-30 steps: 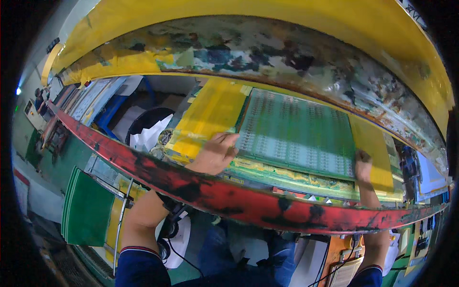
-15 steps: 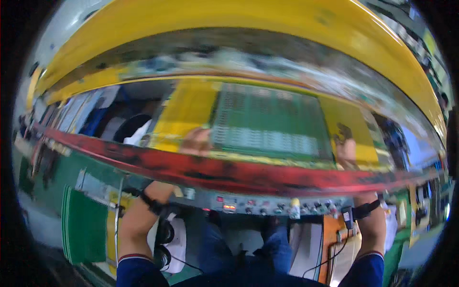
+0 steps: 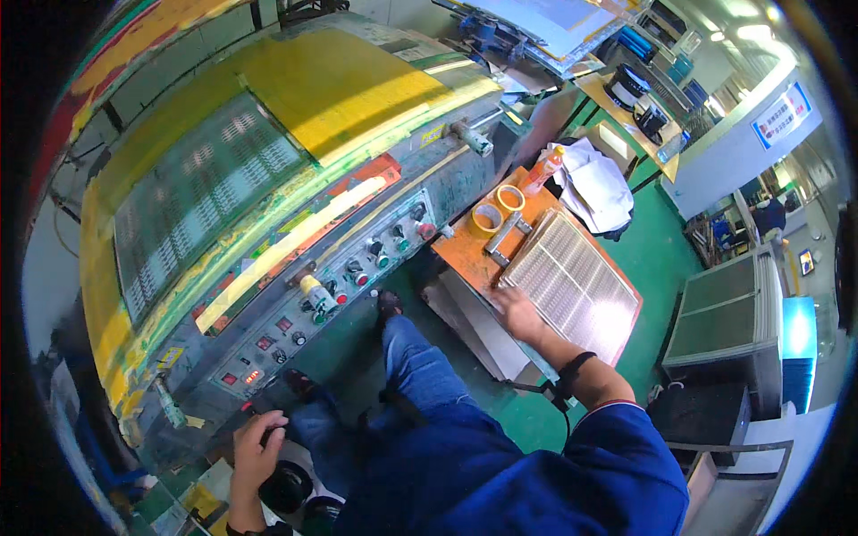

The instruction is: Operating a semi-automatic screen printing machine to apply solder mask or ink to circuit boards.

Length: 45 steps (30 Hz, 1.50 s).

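Your head-worn fisheye looks steeply down over your torso (image 3: 500, 478), with your left hand (image 3: 257, 448) and right hand (image 3: 521, 314) near it, the yellow-topped machine (image 3: 304, 201) filling the left, the desk (image 3: 469, 266) right of centre and green floor (image 3: 660, 237) farther off.

Left hand (image 3: 256, 451), near and left, with fingers loosely curled and fingertips turned right; left forearm (image 3: 246, 507), short in view, rising from the near edge; right hand (image 3: 518, 314), farther off and to the right, fingers bent and directed far and left, their grip unclear; right forearm (image 3: 603, 382), bare, slanting far and left; hands well apart.
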{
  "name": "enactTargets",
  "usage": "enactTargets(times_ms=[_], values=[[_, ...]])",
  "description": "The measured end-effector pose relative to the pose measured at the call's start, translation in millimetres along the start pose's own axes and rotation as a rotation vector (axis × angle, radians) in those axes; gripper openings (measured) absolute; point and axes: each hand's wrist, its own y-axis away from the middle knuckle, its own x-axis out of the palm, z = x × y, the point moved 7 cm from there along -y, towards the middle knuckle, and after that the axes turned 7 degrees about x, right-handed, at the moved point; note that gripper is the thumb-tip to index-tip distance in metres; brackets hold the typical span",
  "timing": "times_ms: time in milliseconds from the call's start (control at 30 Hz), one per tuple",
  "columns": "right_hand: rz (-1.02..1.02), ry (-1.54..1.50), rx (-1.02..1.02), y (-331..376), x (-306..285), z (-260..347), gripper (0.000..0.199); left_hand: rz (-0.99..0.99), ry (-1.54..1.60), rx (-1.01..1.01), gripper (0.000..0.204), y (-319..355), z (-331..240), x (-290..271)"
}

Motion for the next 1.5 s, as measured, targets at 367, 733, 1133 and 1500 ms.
enactTargets(times_ms=[367,733,1133,1500], values=[[0.098,0.263,0.187,-1.6,17.9,-68.5,0.036,0.148,0.026,0.002,0.030,-18.5,-26.4,39.8],[0.115,0.182,0.080,35.7,13.2,-58.8,0.042,0.261,-0.018,0.043,0.027,-48.4,-29.8,73.5],[0.062,-0.311,-0.319,49.3,-102.1,189.2,0.048,0.724,1.095,-0.444,0.037,-148.6,-39.6,332.1],[-0.568,-0.215,0.196,48.4,-180.5,36.1,0.043,0.110,0.311,0.327,0.035,-152.0,-120.0,163.7]])
